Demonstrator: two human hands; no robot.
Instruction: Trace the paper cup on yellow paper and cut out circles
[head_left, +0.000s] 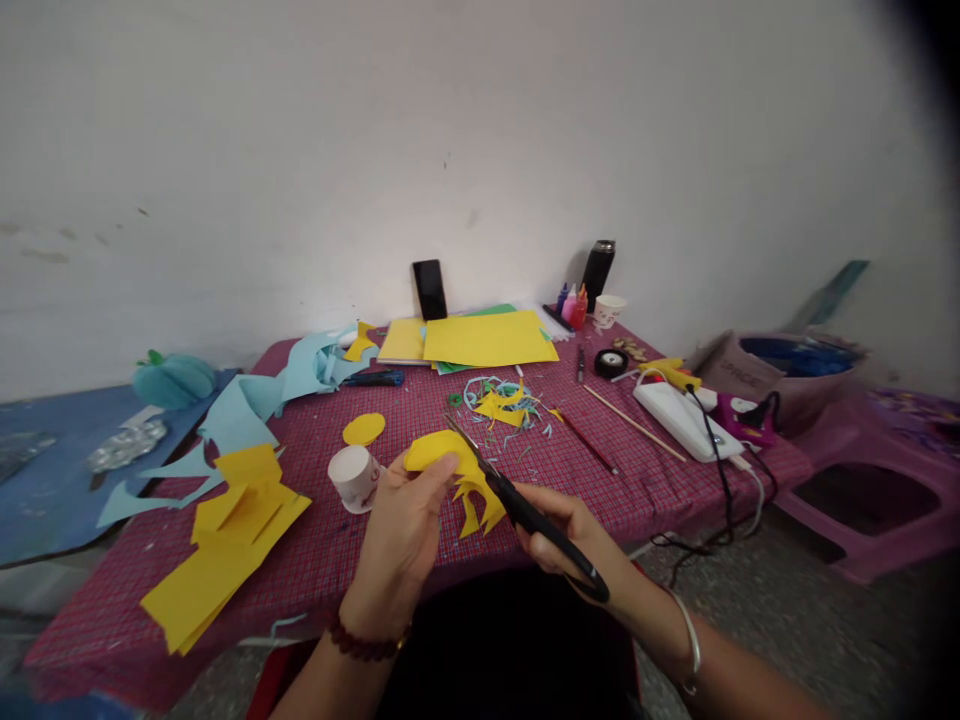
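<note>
Between the thumb and fingers of my left hand (405, 520) is a piece of yellow paper (435, 449) with a rounded edge. My right hand (577, 535) grips black-handled scissors (529, 512), whose blades meet the paper's right side. Cut yellow strips hang below the blades. Just left of my left hand a white paper cup (353, 478) stands upside down. Beyond it lies a yellow paper disc (364, 429). Past the scissor tips sits a small heap of blue, yellow and green paper scraps (502, 401).
Yellow sheets (487, 338) lie at the back, near a leaning phone (430, 289). Yellow offcuts (232, 545) and blue paper (244, 410) cover the left side. A red pencil (589, 442), a wooden stick (634, 423), black tape (610, 362) and a white power strip (686, 420) are on the right.
</note>
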